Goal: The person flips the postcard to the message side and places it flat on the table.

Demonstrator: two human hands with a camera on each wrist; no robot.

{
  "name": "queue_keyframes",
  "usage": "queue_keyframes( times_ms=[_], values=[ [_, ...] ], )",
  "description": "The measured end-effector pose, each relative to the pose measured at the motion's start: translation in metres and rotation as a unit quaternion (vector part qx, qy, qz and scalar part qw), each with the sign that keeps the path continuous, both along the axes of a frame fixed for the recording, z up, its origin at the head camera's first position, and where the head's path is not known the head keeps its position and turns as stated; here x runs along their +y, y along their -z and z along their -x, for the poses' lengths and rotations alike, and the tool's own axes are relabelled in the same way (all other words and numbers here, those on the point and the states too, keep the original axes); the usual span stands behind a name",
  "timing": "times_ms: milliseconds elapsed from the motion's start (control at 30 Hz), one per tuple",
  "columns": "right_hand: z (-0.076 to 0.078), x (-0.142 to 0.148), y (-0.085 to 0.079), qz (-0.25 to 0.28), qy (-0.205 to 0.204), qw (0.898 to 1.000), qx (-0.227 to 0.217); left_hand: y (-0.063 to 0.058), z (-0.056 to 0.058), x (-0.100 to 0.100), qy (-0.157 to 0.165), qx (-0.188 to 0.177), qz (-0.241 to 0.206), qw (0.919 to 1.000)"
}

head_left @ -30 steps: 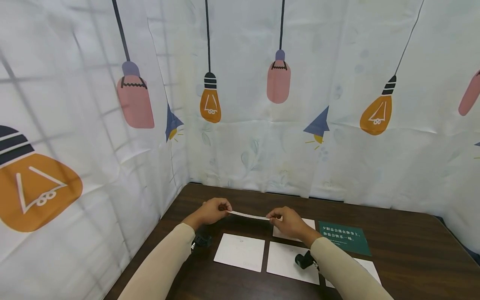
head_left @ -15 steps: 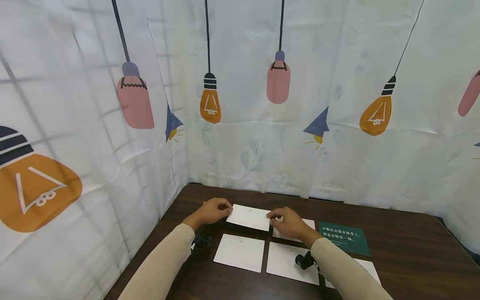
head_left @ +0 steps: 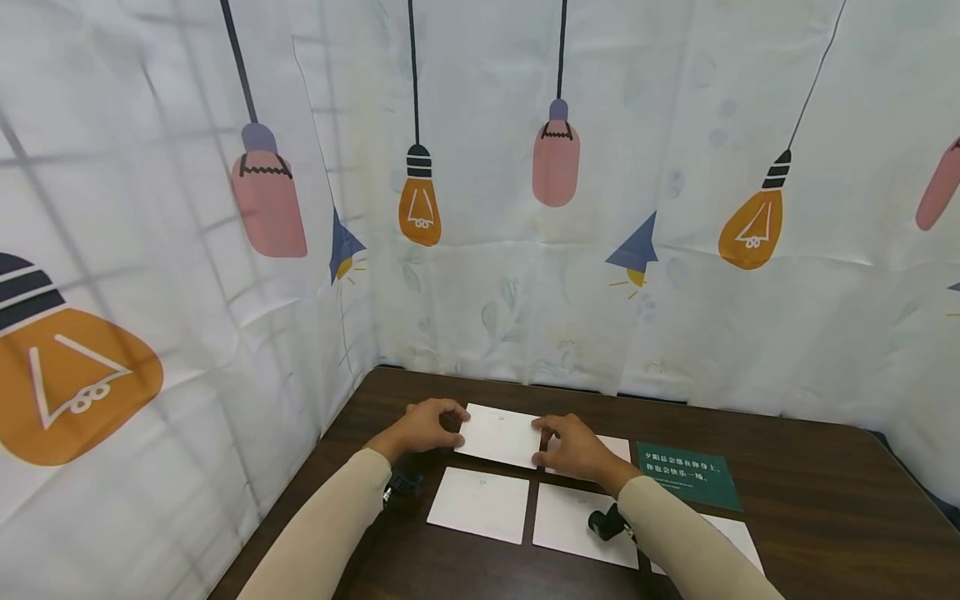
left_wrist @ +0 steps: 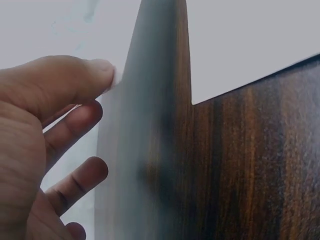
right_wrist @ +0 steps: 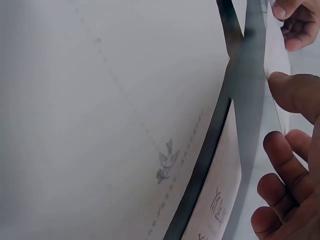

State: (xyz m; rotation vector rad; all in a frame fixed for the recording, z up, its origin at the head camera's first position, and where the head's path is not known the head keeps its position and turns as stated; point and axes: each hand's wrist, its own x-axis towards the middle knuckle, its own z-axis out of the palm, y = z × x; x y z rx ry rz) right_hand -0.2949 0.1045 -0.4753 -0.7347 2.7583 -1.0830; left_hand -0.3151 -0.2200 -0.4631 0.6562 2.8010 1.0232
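Note:
A white postcard [head_left: 498,435] lies between my two hands at the back left of the table, face up, a dark shadow under its front edge. My left hand [head_left: 424,427] holds its left edge with thumb and finger; in the left wrist view the thumb [left_wrist: 92,75] touches a corner. My right hand [head_left: 579,448] holds the right edge; in the right wrist view its thumb and fingers [right_wrist: 281,155] meet the card's edge. Whether the card touches the table, I cannot tell.
White cards lie in front, one at left [head_left: 478,505] and one in the middle [head_left: 564,518]. Another white card [head_left: 617,447] sits partly behind the right hand. A green card [head_left: 693,477] with white writing lies right. Patterned white cloth [head_left: 480,300] surrounds the brown table [head_left: 832,500].
The postcard was raised and seen almost edge-on; it has tilted down so its white face shows. My thumbs have shifted down along its sides, spreading from the fingers.

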Motion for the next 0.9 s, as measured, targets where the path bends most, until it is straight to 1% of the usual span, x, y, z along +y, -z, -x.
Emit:
queue_keyframes(
  times_ms=[133, 300, 500, 633, 900],
  values=[
    [0.0, -0.002, 0.001, -0.011, 0.008, 1.0, -0.004, 0.003, 0.001, 0.001, -0.005, 0.001, 0.012, 0.9999],
    [-0.001, -0.005, 0.0, -0.026, 0.016, 0.999, -0.01, 0.004, 0.0, 0.002, -0.01, 0.002, 0.015, 0.9998],
    [0.0, -0.009, 0.003, -0.056, 0.027, 0.998, 0.005, 0.006, -0.001, 0.002, -0.013, 0.017, 0.027, 0.9994],
    [0.0, -0.011, 0.005, -0.056, 0.016, 0.998, 0.017, 0.008, -0.001, 0.001, -0.015, 0.017, 0.03, 0.9993],
    [-0.002, -0.012, 0.007, -0.062, 0.009, 0.997, 0.032, 0.009, -0.004, 0.0, -0.012, 0.017, 0.036, 0.9991]
  ],
)
